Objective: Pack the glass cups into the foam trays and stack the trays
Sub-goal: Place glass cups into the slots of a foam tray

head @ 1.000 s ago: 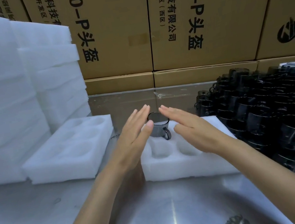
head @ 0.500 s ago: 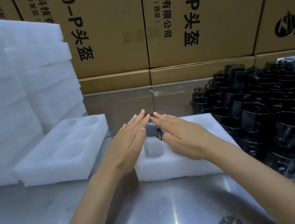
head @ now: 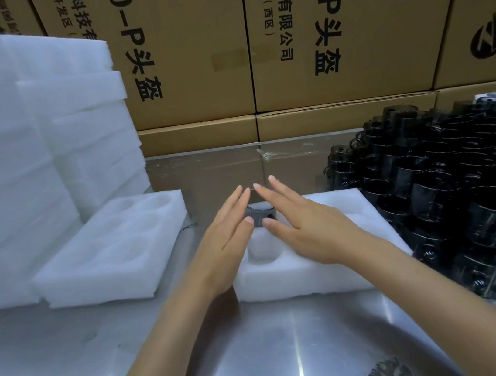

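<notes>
Brown cardboard boxes at twelve o'clock carry black print reading "0-P 头盔" and "有限公司(西区)". Both the left hand and the right hand lie flat with straight fingers over a dark glass cup seated in the far-left pocket of the soft white foam tray at centre. Glossy dark cups heap at three o'clock, and another moulded tray sits at nine.

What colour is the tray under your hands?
White foam tray, clearest in the head view, between the left hand and right hand.
</notes>
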`<state>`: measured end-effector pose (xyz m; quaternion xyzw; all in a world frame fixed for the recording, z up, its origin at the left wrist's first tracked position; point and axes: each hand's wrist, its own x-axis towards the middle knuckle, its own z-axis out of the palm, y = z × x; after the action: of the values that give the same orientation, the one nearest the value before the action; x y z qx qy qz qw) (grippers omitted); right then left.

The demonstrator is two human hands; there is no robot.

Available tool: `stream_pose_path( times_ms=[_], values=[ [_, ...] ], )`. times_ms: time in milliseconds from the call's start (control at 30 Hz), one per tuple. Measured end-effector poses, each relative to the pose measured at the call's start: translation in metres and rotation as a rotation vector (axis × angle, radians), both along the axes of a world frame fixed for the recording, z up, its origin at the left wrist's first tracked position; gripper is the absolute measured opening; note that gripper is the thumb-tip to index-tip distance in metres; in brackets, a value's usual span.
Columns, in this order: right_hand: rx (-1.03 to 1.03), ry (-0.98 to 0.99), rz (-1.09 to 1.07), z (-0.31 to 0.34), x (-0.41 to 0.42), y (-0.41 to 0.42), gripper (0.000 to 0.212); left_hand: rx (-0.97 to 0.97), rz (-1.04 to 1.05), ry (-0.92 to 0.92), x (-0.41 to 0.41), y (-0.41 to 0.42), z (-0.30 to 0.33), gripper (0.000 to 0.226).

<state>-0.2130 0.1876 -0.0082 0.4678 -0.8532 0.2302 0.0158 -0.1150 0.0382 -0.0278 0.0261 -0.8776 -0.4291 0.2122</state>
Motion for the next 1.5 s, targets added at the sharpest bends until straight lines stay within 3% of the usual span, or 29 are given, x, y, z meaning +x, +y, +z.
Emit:
stream_pose_path(
  times_ms=[200,600,733,1167,1267,1367,1500],
  values=[
    [0.014,0.065,-0.026,0.000,-0.004,-0.006,0.054,0.032,0.005,-0.032,-0.002,0.000,0.000,0.063],
    [-0.101,0.081,-0.016,0.005,-0.001,-0.018,0.035,0.116,0.044,-0.042,-0.006,-0.002,-0.001,0.076],
    [-0.004,0.128,-0.029,0.003,-0.001,-0.018,0.039,-0.002,0.080,-0.087,-0.005,-0.005,-0.004,0.076],
    [0.221,0.008,-0.018,0.003,-0.003,-0.012,0.049,-0.359,0.023,-0.261,0.003,-0.012,0.000,0.078],
    [0.208,0.029,-0.030,0.003,0.001,-0.012,0.049,-0.304,0.037,-0.226,0.004,-0.008,-0.003,0.076],
    [0.130,0.084,-0.056,0.004,0.006,-0.011,0.050,-0.098,0.050,-0.127,0.002,-0.003,-0.007,0.073],
    [-0.151,0.270,-0.204,0.017,0.004,0.008,0.042,0.036,0.051,0.061,0.003,-0.002,-0.008,0.049]
  ],
)
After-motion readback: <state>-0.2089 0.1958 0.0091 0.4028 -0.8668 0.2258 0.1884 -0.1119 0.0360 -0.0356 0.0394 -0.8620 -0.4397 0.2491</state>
